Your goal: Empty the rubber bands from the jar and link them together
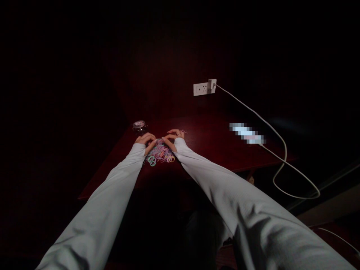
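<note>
A loose pile of small pastel hair ties (161, 153) lies on the dark red table, mostly pink and purple with a few green and yellow ones. Over its far edge, my left hand (145, 139) and my right hand (174, 139) face each other with their fingers pinched. A thin greenish hair tie (159, 139) spans the short gap between the fingertips, seemingly gripped at both ends. Something thin and pink (183, 131), perhaps another hair tie, shows at the outer fingers of my right hand. Finger details are small and dim.
A small clear jar (140, 126) with pinkish contents or lid stands just beyond my left hand. On the right of the table (208, 146) lies a pixelated bright device (247, 134). Its white cable (254, 110) loops past the table edge to a charger in the wall socket (200, 89).
</note>
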The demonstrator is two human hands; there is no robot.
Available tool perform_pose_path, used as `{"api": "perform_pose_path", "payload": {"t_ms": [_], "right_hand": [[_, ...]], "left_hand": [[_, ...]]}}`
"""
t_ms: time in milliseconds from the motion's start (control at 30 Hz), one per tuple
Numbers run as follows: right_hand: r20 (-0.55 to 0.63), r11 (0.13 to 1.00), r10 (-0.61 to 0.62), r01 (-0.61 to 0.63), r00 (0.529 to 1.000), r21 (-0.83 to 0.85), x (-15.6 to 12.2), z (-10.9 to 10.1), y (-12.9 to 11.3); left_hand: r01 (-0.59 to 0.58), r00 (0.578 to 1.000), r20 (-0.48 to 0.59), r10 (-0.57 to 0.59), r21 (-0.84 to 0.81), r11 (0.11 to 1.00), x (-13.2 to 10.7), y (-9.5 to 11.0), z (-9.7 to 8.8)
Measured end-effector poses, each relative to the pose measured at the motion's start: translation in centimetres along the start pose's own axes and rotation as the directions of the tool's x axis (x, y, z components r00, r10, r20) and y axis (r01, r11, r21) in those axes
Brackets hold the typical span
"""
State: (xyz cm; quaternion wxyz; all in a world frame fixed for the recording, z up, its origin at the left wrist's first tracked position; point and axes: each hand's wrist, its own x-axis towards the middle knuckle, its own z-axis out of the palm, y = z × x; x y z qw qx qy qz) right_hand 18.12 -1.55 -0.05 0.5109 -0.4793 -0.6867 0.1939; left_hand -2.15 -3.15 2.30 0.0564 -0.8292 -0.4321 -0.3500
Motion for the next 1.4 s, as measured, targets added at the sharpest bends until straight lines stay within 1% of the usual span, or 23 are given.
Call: {"api": "perform_pose_path", "payload": {"t_ms": [200, 400, 667, 833, 933, 1033, 1167, 1267, 1400], "right_hand": [[-0.039, 1.000, 0.021, -0.021, 0.999, 0.012, -0.1, 0.1, 0.2], [0.018, 1.000, 0.018, -0.018, 1.000, 0.014, -0.1, -0.3, 0.1], [0.005, 1.000, 0.014, -0.014, 1.000, 0.008, 0.1, 0.5, 0.5], [0.035, 1.000, -0.027, 0.027, 0.999, 0.002, 0.0, 0.6, 0.7], [0.046, 0.999, -0.037, 0.038, 0.998, -0.009, -0.1, 0.4, 0.7], [0.050, 0.998, -0.056, 0.057, 0.997, -0.016, -0.2, 0.2, 0.6], [0.094, 0.997, -0.071, 0.072, 0.993, -0.005, -0.4, -0.1, 0.4], [0.125, 0.997, -0.076, 0.078, 0.989, -0.004, -0.6, -0.3, 0.1], [0.129, 0.997, -0.079, 0.080, 0.989, -0.005, -0.8, -0.5, -0.4]], "left_hand": [[0.009, 0.999, 0.035, -0.008, -0.050, 0.999, 0.0, -0.6, 0.2], [0.040, 0.998, 0.052, -0.037, -0.051, 0.998, 0.0, -0.7, 0.2], [0.002, 0.998, 0.069, 0.003, -0.066, 0.998, -0.1, -0.5, -0.1], [-0.002, 0.997, 0.077, 0.005, -0.032, 0.999, -0.2, -0.4, -0.2], [-0.017, 0.996, 0.087, 0.021, -0.038, 0.999, -0.2, -0.3, -0.3], [-0.027, 0.997, 0.075, 0.029, -0.036, 0.999, -0.2, -0.1, -0.3], [-0.018, 0.997, 0.068, 0.020, -0.018, 1.000, -0.1, 0.1, -0.3], [-0.040, 0.998, 0.055, 0.041, -0.024, 0.999, 0.0, 0.2, -0.3], [-0.072, 0.997, 0.033, 0.073, -0.032, 0.997, -0.1, 0.5, -0.4]]}}
